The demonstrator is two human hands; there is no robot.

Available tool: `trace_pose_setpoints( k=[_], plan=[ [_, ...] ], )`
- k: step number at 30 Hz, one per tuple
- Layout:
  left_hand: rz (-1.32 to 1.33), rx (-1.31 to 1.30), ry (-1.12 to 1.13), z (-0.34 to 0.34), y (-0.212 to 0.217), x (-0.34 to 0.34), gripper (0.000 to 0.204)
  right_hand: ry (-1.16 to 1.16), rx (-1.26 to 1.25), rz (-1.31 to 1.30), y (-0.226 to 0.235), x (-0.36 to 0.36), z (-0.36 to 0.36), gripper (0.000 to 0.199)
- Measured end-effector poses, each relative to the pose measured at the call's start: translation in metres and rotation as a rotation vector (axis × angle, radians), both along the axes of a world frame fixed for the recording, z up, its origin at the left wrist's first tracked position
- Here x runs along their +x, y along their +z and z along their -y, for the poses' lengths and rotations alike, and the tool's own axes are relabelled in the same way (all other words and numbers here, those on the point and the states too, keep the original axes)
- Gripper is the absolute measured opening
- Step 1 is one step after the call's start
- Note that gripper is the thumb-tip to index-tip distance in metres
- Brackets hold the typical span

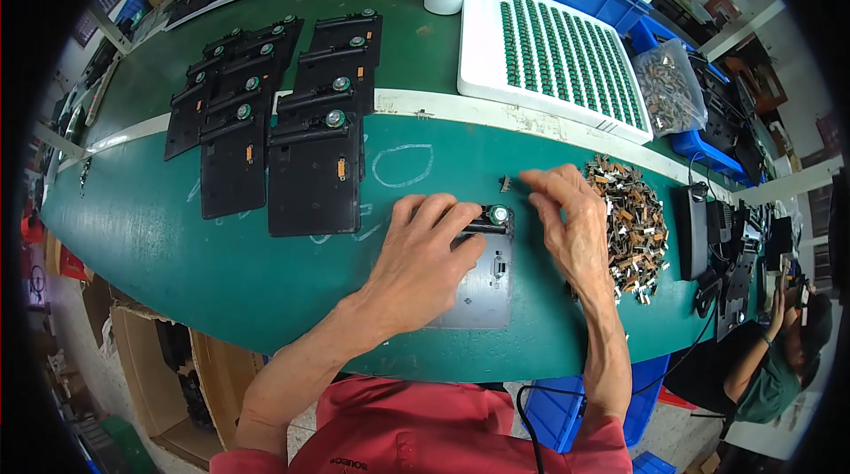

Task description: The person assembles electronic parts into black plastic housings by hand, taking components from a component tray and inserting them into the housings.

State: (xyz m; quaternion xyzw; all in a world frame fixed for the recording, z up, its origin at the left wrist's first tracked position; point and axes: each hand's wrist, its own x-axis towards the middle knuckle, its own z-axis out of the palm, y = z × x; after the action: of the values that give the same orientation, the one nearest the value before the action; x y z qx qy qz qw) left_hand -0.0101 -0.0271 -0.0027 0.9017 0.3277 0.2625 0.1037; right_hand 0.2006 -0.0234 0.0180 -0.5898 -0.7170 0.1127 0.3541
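Observation:
My left hand [425,248] is closed over the upper left part of a flat black plastic panel [482,297] lying in front of me. A round part with a silvery-green top [498,215] sits at the panel's upper right corner, and a small slot [500,267] shows below it. My left hand hides the panel's left side. Just beyond the panel, my right hand [571,217] hovers with bent fingers, thumb and forefinger apart, nothing visible between them. Close to its fingertips a small dark slide switch [505,183] lies on the green table [434,142].
A heap of small switches [629,226] lies right of my right hand. Finished-looking black panels [314,182] overlap in rows at left. Beyond stands a white foam tray [482,58] of green round parts, beside a bag of metal parts [668,89]. Another person [779,368] sits at right.

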Motion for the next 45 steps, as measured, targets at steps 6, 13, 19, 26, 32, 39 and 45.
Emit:
trace_pose_setpoints(
  k=[6,13,19,26,32,39,45],
  plan=[
    [0.003,0.001,0.007,0.000,0.000,0.000,0.026,0.083,0.096,0.279,-0.018,-0.004,-0.018,0.031],
    [0.029,0.013,0.047,-0.004,-0.001,-0.001,0.027,0.046,0.060,0.176,-0.020,0.003,-0.014,0.022],
    [0.034,-0.021,0.050,-0.005,0.000,-0.004,0.026,0.040,-0.305,-0.351,0.011,0.000,0.014,0.019],
    [0.035,-0.016,0.043,-0.005,0.000,-0.003,0.025,0.144,-0.674,-0.642,0.016,-0.001,0.048,0.024],
    [0.038,-0.021,0.047,-0.005,0.000,-0.003,0.026,0.130,-0.710,-0.824,0.003,0.001,0.059,0.027],
    [0.038,-0.035,0.046,-0.005,0.001,-0.003,0.026,0.041,-0.645,-0.874,-0.002,-0.007,0.062,0.023],
    [0.036,-0.040,0.048,-0.005,0.001,-0.003,0.026,0.096,-0.528,-0.590,-0.001,-0.006,0.060,0.020]
  ],
)
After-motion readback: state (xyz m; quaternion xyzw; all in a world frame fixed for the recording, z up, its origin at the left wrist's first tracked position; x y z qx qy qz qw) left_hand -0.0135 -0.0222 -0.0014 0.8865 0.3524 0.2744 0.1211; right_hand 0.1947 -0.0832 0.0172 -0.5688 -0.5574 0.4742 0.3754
